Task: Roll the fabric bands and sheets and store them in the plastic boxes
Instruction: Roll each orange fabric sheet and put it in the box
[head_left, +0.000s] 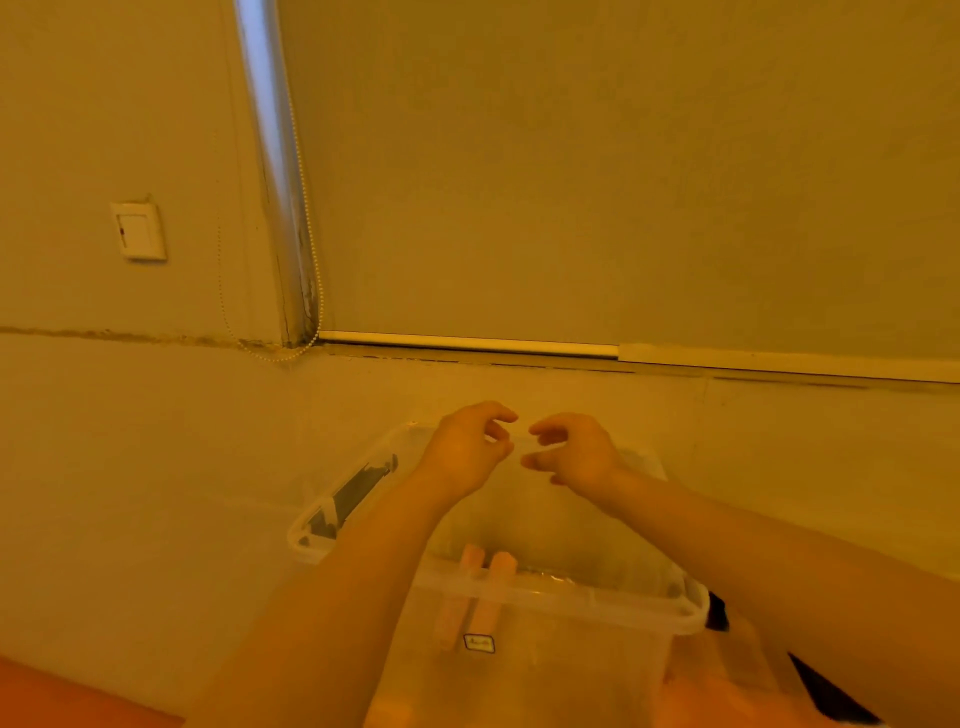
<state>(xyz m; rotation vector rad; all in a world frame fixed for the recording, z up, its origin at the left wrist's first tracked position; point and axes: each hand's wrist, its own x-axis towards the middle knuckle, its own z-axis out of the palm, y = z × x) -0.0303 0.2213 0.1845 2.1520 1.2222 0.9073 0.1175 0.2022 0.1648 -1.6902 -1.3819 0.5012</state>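
Note:
A clear plastic box (561, 590) stands open in front of me, with a dark latch (353, 493) on its left end. Two pink fabric rolls (485, 566) lean side by side against the inside of its near wall. My left hand (465, 449) and my right hand (576, 452) hover close together above the box's far rim. Their fingers are loosely curled and point toward each other, and I see nothing held between them. Both forearms reach over the box and hide part of it.
The box stands close to a pale wall with a light switch (137, 230). A roller blind with a bead chain (311, 234) hangs behind. An orange surface (52, 696) shows at bottom left, and a dark object (831, 691) lies at bottom right.

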